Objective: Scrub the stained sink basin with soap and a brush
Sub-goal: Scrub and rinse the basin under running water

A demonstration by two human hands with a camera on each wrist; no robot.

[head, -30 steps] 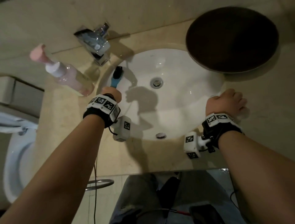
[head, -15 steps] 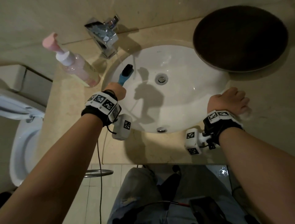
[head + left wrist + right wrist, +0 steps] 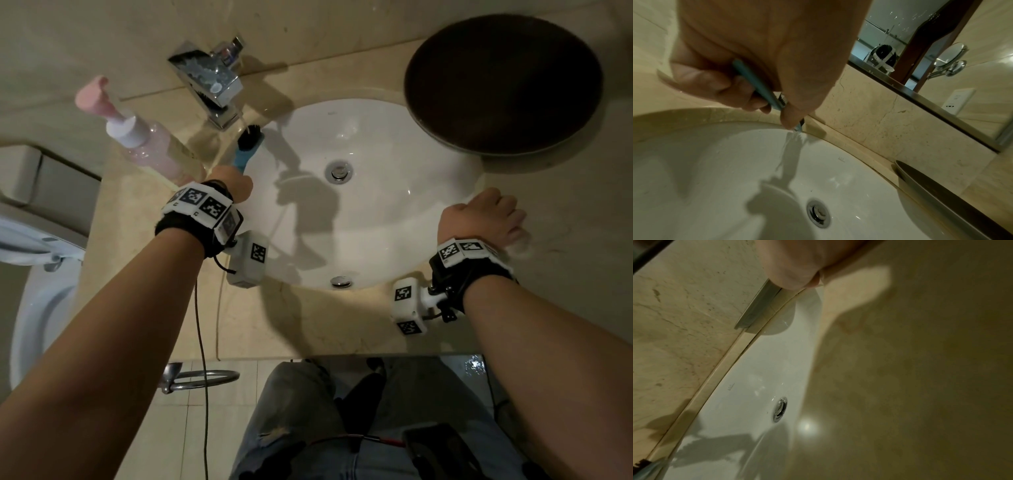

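My left hand (image 3: 229,185) grips the blue handle of a brush (image 3: 244,150) with black bristles. The bristle end sits just below the chrome faucet (image 3: 209,75), at the upper left rim of the white sink basin (image 3: 376,222). In the left wrist view my fingers wrap the brush handle (image 3: 756,81) and water runs off its tip into the sink basin (image 3: 715,162). A pink soap pump bottle (image 3: 150,147) stands on the counter left of the faucet. My right hand (image 3: 483,216) rests on the counter at the basin's right rim, fingers loosely bent, holding nothing.
A dark round tray (image 3: 503,85) lies on the beige counter at the back right, touching the basin's rim. The drain (image 3: 338,171) is in the basin's middle. A toilet (image 3: 34,308) stands to the left and a towel ring (image 3: 202,378) hangs under the counter's front edge.
My left hand has carried the brush head a little closer to the faucet spout. The right hand has stayed on the counter. My head has shifted slightly.
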